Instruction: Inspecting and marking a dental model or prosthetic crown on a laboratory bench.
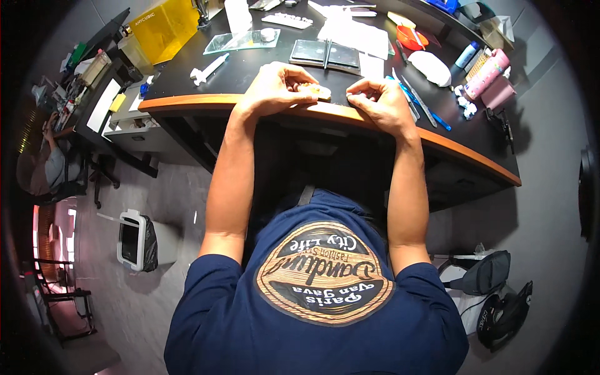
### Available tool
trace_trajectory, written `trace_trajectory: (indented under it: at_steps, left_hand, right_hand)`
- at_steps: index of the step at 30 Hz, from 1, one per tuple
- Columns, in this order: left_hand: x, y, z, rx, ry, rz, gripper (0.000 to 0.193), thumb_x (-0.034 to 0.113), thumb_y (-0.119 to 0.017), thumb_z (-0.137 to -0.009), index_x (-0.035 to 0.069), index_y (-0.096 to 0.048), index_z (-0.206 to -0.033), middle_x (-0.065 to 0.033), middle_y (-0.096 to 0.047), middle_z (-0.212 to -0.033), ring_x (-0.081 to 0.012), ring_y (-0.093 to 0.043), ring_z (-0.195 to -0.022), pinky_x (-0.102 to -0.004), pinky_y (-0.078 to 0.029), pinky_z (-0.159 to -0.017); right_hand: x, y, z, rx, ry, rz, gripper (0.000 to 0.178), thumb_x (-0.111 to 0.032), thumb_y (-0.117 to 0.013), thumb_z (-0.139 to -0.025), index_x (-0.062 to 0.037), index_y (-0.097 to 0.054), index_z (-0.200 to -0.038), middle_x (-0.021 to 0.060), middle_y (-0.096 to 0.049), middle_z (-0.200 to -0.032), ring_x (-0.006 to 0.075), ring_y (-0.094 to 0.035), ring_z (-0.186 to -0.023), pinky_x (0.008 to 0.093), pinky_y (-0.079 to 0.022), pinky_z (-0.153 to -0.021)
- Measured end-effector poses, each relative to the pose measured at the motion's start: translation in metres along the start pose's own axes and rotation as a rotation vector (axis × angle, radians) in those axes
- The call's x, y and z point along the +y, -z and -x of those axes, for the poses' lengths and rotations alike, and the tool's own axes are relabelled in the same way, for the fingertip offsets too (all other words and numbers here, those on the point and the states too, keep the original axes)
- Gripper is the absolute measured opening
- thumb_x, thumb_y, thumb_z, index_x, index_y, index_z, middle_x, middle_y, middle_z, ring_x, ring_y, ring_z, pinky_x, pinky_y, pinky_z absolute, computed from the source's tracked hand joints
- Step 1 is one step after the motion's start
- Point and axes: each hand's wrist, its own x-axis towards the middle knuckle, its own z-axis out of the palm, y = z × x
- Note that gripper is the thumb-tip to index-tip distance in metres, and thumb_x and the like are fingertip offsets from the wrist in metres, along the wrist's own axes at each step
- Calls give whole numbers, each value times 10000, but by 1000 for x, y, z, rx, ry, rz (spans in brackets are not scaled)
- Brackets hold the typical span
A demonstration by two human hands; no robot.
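Note:
At the wooden front edge of the black desk (pixel 281 53), my left hand (pixel 269 92) pinches a small pale-yellow and whitish piece (pixel 320 92) between thumb and fingers. Its exact kind is unclear. My right hand (pixel 389 109) is a short gap to the right, thumb and fingertips pressed together at the same edge. Whatever it may hold is hidden. Just beyond the hands lies a flat black case (pixel 306 52) with a dark upright tool across its middle. A blue pen (pixel 442 122) and a slim metal tool (pixel 424 105) lie beside my right hand.
A white syringe (pixel 209 69) and a glass plate (pixel 219 42) lie to the left. Rightward are a white rounded object (pixel 431 67), a red bowl (pixel 409 39) and a pink bottle (pixel 489 72). A bin (pixel 150 244) stands on the floor; another person (pixel 55 165) sits far left.

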Motion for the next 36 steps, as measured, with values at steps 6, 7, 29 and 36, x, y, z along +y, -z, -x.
trace_trajectory:
  at_steps: [6,7,29,36]
  left_hand:
    - [-2,0,-1,-1,6,-35,334,156,-880,-848,-12,-768,-1114,-56,-767,-880,-72,-665,-748,-228,-515,-661]
    - [-2,0,-1,7,-21,-39,334,156,-880,-848,-12,-768,-1114,-56,-767,-880,-72,-665,-748,-228,-515,-661]
    - [0,1,1,3,-29,-62,310,199,-890,-839,5,-799,-1063,-66,-768,-891,-95,-665,-806,-276,-547,-748]
    - [0,1,1,-4,-46,-25,334,246,-890,-855,9,-799,-1071,-74,-776,-919,-118,-691,-825,-284,-564,-761]
  right_hand:
    - [0,0,-1,4,41,27,112,-96,-816,-884,-48,-813,-985,-43,-690,-754,12,-489,-642,213,-395,-584]
    - [-1,1,-1,6,43,29,112,-96,-816,-884,-48,-813,-985,-43,-690,-754,12,-489,-642,213,-395,-584]
    - [-17,-35,-24,-19,30,-148,164,-162,-838,-862,-45,-816,-976,22,-767,-824,55,-628,-689,241,-511,-641]
    - [-11,-32,-21,-64,70,-100,173,-176,-827,-865,-46,-828,-981,50,-776,-834,86,-668,-727,264,-539,-676]
